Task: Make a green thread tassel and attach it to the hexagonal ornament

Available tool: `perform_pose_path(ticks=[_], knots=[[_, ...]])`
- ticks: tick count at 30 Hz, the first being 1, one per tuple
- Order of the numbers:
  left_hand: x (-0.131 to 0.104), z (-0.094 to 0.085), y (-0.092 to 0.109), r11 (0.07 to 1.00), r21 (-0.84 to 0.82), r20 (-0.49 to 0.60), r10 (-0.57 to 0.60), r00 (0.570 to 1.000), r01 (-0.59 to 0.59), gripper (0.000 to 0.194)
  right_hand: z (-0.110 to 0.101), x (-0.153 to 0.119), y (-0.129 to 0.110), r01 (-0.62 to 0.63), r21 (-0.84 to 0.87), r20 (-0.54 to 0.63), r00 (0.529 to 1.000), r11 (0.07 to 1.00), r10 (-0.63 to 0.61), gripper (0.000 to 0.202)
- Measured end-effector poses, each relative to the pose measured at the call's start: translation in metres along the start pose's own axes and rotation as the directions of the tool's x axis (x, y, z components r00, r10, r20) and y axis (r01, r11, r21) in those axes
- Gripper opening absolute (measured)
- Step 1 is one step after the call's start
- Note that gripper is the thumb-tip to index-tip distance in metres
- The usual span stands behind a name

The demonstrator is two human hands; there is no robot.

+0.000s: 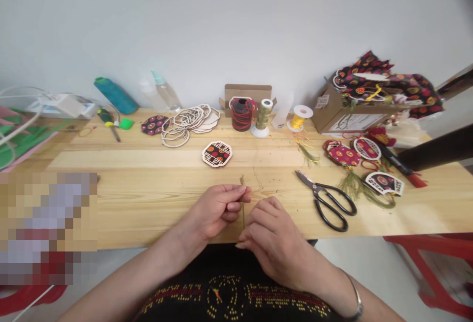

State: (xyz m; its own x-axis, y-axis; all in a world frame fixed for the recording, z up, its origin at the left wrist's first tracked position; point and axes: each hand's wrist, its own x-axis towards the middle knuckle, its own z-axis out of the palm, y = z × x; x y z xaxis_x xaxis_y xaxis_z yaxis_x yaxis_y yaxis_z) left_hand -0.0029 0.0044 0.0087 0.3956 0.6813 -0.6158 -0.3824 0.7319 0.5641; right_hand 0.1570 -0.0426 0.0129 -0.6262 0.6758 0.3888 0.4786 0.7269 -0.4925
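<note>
My left hand (224,207) pinches a thin bundle of olive-green thread (243,208) between thumb and forefinger, its frayed top end sticking up above the fingertips. Below and to the right, my right hand (266,233) is closed around the lower part of the same thread, at the table's front edge. The thread stretches upright between the two hands. Beyond them lies a wooden-framed ornament (217,154) with black and red patterned fabric. Scissors (327,198) with black handles rest to the right of my right hand, clear of it.
Behind stand a dark red thread spool (242,115), an olive thread cone (263,117) and a yellow thread spool (300,117). Wooden frames (192,122) are piled at back left. A fabric-filled cardboard box (343,110) and tasselled ornaments (342,154) occupy the right. A screwdriver (109,124) lies left.
</note>
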Motion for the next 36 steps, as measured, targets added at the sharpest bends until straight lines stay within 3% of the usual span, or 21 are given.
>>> perform_pose_path(ticks=[7,19,22,24,26,28,29,30,33,34,36], knots=[[-0.002,-0.002,0.000,0.999,0.020,-0.025,0.040,0.999,-0.040,0.016,0.001,-0.001,-0.003,0.027,0.063,0.136,0.990,0.998,-0.035,0.016],[-0.010,0.001,-0.002,0.989,0.114,0.007,0.094,0.996,-0.095,0.018,0.003,0.001,0.000,0.022,0.243,0.198,0.978,0.970,-0.072,0.016],[-0.012,0.000,0.000,0.975,0.166,-0.037,0.159,0.987,-0.151,0.016,-0.008,-0.002,0.005,-0.024,0.496,0.170,0.983,0.868,-0.069,0.018],[-0.015,0.000,0.001,0.962,0.192,-0.057,0.210,0.976,-0.196,0.016,-0.016,-0.004,0.011,-0.103,0.659,0.092,0.994,0.745,0.056,0.023],[-0.016,0.001,0.001,0.949,0.222,-0.061,0.244,0.968,-0.225,0.016,-0.018,-0.004,0.019,-0.235,0.731,0.006,0.941,0.641,0.339,0.019],[-0.017,0.002,0.000,0.936,0.259,-0.063,0.261,0.963,-0.237,0.017,-0.014,0.000,0.027,-0.383,0.744,-0.030,0.798,0.547,0.601,0.017],[-0.018,0.003,-0.001,0.930,0.276,-0.065,0.269,0.961,-0.242,0.017,-0.011,0.003,0.030,-0.442,0.747,-0.011,0.739,0.497,0.674,0.017],[-0.018,0.004,-0.001,0.925,0.290,-0.068,0.276,0.959,-0.246,0.017,-0.007,0.005,0.033,-0.492,0.744,0.040,0.709,0.453,0.704,0.019],[-0.020,0.005,-0.001,0.909,0.324,-0.077,0.302,0.950,-0.263,0.017,-0.003,0.012,0.038,-0.566,0.706,0.159,0.712,0.425,0.683,0.031],[-0.022,0.004,0.000,0.902,0.335,-0.080,0.314,0.946,-0.271,0.017,-0.004,0.013,0.039,-0.566,0.684,0.125,0.713,0.461,0.690,0.030],[-0.025,0.004,0.002,0.886,0.360,-0.086,0.343,0.936,-0.292,0.016,-0.008,0.014,0.040,-0.539,0.630,-0.055,0.687,0.559,0.724,0.017]])
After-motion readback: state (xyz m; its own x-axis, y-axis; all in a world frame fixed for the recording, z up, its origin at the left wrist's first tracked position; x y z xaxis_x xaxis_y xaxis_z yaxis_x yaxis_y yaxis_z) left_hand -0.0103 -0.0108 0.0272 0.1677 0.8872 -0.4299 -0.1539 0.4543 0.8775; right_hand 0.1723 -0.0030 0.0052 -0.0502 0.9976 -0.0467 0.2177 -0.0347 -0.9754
